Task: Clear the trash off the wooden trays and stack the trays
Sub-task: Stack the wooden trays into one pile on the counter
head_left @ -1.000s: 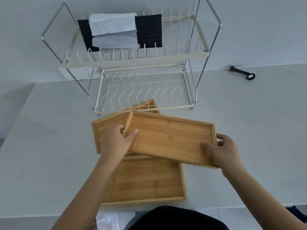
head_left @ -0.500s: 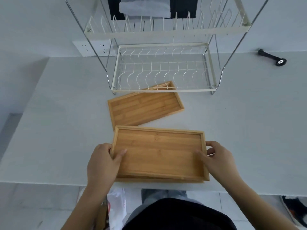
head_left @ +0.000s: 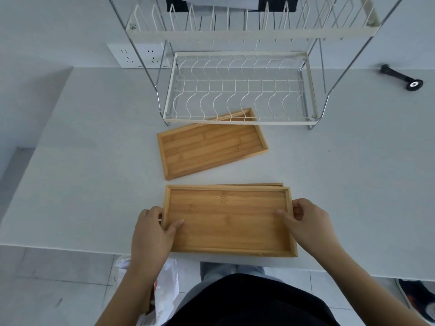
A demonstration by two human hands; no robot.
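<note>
Held tray: we have the top tray (head_left: 229, 220) by its two short ends, resting on the lower tray (head_left: 256, 184), of which only a sliver of the far rim shows, at the near edge of the counter (head_left: 94, 161)
Left hand: our left hand (head_left: 153, 229) clasps the left end, thumb lying inside the tray floor, fingers curled round the rim
Right hand: our right hand (head_left: 306, 222) clasps the right end the same way, thumb inside, fingers outside
Remaining tray: the third tray (head_left: 211, 144) lies loose straight ahead of both hands, apart from the pair, its far corner tucked under the dish rack (head_left: 240, 90)
Long axis: the held tray runs left to right; the third tray runs roughly so too, but skewed, right end further away
Nearer hand: we judge the two about equal, the left perhaps closer to its near left corner
Trash: none shows on any tray
Next move: we judge the third tray must be drawn out from under the rack and squared to the pair
Writing: no brand or label readable on the trays; red marks on the plastic bag (head_left: 164, 285) on the floor are too blurred to read
</note>
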